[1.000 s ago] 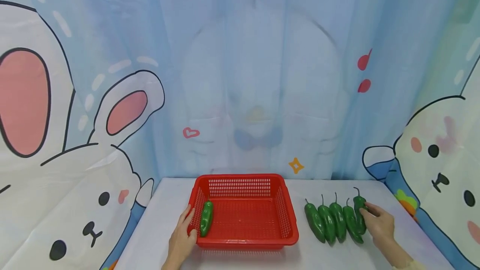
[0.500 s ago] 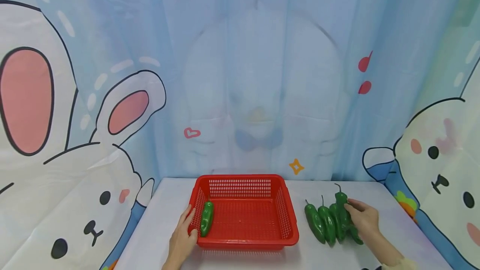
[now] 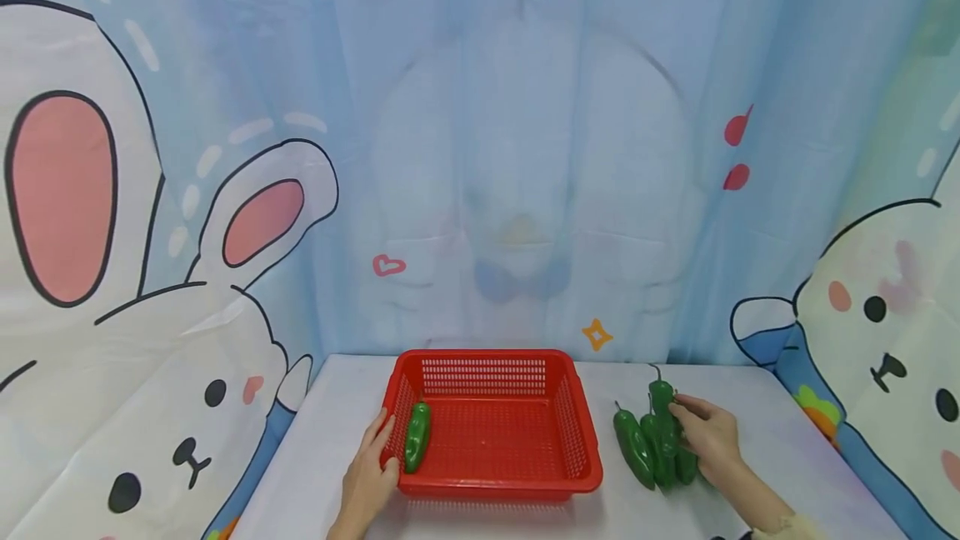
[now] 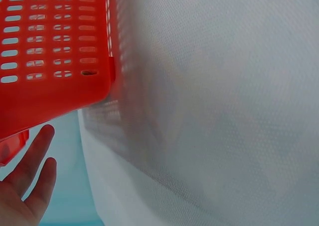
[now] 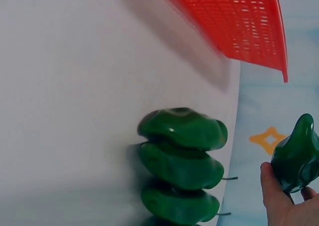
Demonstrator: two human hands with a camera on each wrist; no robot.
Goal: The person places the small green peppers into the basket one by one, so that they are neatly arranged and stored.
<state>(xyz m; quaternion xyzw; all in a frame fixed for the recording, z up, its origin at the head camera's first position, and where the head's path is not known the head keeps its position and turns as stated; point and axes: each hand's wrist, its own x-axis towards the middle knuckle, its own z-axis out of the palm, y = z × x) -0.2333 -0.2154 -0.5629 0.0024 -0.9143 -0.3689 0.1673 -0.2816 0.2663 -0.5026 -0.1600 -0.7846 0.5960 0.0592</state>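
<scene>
In the head view my left hand (image 3: 365,473) touches the left rim of a red plastic basket (image 3: 498,490). The left wrist view shows its fingers (image 4: 42,186) fairly straight beside the basket wall. One green chili pepper (image 3: 417,437) lies inside the basket along its left side. My right hand (image 3: 708,433) pinches another green chili pepper (image 3: 662,407) by its upper part, raised over the row. In the right wrist view, thumb and fingers hold that pepper (image 5: 296,158). Several more green peppers (image 5: 182,163) lie side by side on the table, partly hidden in the head view.
The white table (image 3: 607,515) carries the basket in the middle and the pepper row to its right. A blue cartoon curtain (image 3: 517,148) hangs behind the table's far edge, with printed rabbits at both sides.
My right hand has lifted the rightmost pepper from the row and moved left with it, over the other peppers. The left hand stays at the basket's rim.
</scene>
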